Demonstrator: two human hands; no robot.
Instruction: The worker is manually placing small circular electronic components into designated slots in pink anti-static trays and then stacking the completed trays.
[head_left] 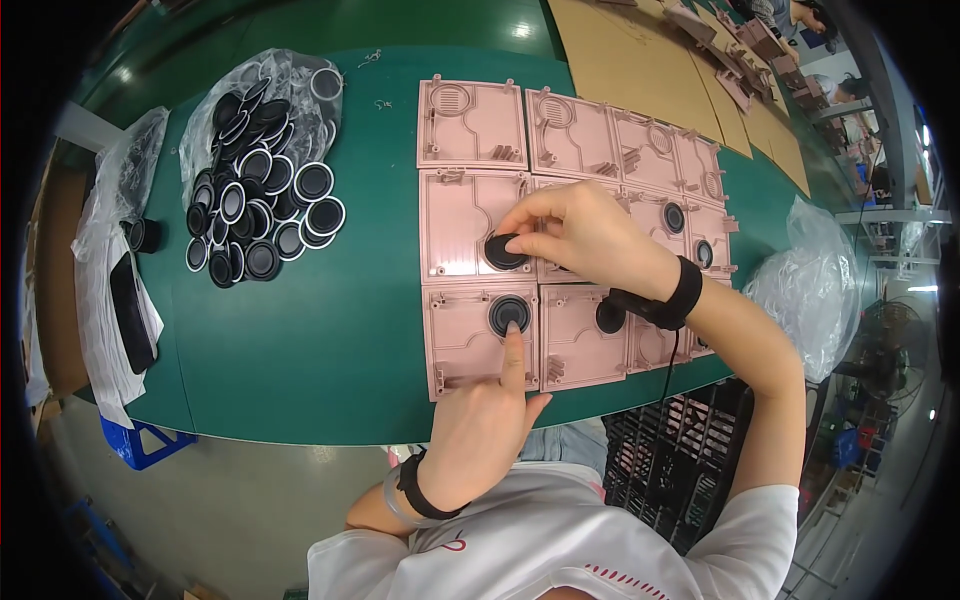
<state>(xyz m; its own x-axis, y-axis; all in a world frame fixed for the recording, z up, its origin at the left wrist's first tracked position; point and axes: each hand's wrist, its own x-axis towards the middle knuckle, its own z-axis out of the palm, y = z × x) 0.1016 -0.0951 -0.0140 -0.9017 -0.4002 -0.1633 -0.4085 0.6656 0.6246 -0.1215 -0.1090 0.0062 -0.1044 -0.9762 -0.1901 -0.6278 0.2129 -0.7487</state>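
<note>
Pressing down with one extended forefinger, the left hand (480,420) is touching the near edge of a black round speaker (510,314) that is sitting in the nearest pink panel (478,342); its other fingers are curling into the palm, holding nothing. Just beyond it, the right hand (585,235) is pinching a second black speaker (502,251) between thumb and fingertips, narrowly closed on the disc and holding it over the round recess of the middle-row pink panel (465,225). A black wrist strap (668,300) is circling the right wrist, with a thin cord hanging from it over the desk edge. The pink panels are lying side by side in three rows on the green desk (330,340), several to the right already carrying black speakers. Left of them, a heap of loose black speakers (262,205), many rimmed in white, is spilling out of a clear plastic bag (290,75). At the far left edge another clear bag (125,170) is lying over white sheets. A crumpled clear bag (815,285) is resting at the right end. Farther off, brown cardboard sheets (640,65) are covering the next desk.
</note>
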